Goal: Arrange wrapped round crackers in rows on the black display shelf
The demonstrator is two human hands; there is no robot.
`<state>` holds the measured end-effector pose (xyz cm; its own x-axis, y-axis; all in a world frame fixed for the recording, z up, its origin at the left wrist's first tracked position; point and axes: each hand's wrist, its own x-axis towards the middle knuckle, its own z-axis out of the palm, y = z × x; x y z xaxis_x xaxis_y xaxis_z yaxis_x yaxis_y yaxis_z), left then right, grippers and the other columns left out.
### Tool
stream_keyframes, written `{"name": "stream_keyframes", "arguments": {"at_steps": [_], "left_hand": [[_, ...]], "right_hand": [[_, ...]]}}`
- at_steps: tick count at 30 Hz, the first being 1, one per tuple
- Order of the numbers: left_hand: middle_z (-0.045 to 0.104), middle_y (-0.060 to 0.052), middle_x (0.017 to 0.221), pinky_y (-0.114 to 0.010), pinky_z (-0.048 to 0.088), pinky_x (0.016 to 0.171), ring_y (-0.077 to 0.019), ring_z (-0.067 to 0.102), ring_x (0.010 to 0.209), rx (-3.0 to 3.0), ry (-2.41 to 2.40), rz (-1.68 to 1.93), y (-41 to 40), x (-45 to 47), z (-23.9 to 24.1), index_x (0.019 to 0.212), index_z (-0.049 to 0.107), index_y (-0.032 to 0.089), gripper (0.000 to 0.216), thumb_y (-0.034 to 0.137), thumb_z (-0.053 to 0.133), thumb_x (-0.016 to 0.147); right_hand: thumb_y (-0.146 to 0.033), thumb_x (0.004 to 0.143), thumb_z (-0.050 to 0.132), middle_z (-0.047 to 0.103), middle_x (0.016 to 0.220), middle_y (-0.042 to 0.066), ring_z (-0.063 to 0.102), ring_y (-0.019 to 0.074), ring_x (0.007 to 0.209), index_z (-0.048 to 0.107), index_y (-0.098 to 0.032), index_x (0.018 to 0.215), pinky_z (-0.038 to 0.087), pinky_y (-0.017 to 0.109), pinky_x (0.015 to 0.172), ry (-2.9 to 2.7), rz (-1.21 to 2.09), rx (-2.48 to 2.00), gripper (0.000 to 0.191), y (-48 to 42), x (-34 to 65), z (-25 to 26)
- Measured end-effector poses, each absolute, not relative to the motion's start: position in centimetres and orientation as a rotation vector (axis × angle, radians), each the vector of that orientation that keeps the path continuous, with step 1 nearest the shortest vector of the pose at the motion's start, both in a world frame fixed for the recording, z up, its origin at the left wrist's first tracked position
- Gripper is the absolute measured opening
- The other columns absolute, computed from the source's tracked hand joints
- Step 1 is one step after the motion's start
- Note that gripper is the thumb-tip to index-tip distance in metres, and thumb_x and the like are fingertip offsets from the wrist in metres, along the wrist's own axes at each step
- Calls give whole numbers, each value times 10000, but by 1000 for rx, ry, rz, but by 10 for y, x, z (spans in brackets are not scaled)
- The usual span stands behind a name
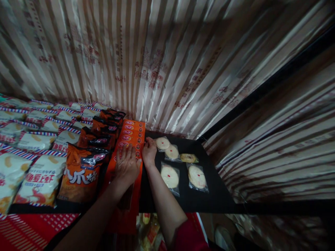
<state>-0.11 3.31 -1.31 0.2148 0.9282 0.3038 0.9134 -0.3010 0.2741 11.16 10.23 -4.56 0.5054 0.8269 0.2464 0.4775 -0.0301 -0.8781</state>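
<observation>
An orange strip of joined snack packets [134, 130] lies lengthwise on the black shelf [209, 181], its near end hanging over the front edge. My left hand [127, 165] rests flat on the strip with its fingers stretched out. Beside the strip's right edge is my right hand [149, 153], its fingers curled in close to that edge. Whether they pinch it is hidden. To the right of this hand lie several round, pale flatbreads in clear wrappers [170, 176]. A smaller yellowish wrapped piece [189, 158] is among them.
Orange-brown snack bags [80, 174] stand in a column left of the strip, then rows of white snack bags [39, 177]. Striped, printed plastic sheeting [157, 62] hangs behind. A dark bar [256, 90] slants at the right. Below the shelf are yellow packages [150, 232] and a red crate [34, 230].
</observation>
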Motion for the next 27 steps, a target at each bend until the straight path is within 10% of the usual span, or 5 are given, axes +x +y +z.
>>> {"name": "stream_keyframes", "arguments": {"at_steps": [27], "left_hand": [[461, -152, 1381, -510, 226, 1095, -330, 340, 1325, 2517, 1887, 565, 32, 0, -15, 1288, 501, 70, 492, 316, 385, 878]], "right_hand": [[-117, 779, 429, 675, 1094, 69, 612, 206, 1012, 697, -235, 1052, 456, 277, 857, -1310, 486, -2060, 400, 130, 119, -10]]}}
